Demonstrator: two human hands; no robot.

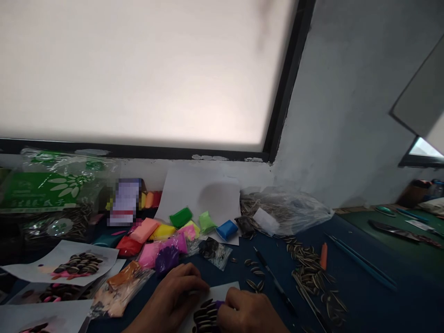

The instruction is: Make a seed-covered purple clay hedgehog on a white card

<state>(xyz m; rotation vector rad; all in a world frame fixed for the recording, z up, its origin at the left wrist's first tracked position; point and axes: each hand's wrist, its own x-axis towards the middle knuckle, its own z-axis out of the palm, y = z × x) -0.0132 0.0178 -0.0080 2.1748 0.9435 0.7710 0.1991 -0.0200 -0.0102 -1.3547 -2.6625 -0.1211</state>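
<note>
At the bottom centre lies a small white sheet of paper [225, 290], with black-and-white striped sunflower seeds [205, 316] set close together on it. My left hand [178, 293] rests on the paper's left side, its fingers bent and close together, holding the sheet against the table. On the other side, my right hand [248, 312] presses down by the seeds with curled fingers. A bit of purple clay [219, 304] shows beside its fingertips. Whatever lies inside that grip is hidden.
Packets of coloured clay [166, 247] lie behind my hands. Papers bearing seed pictures [81, 266] are at the left. To the right are a pen [274, 280], loose seeds [307, 263], tweezers [362, 261] and an orange stick [323, 255]. A seed bag [55, 194] stands back left.
</note>
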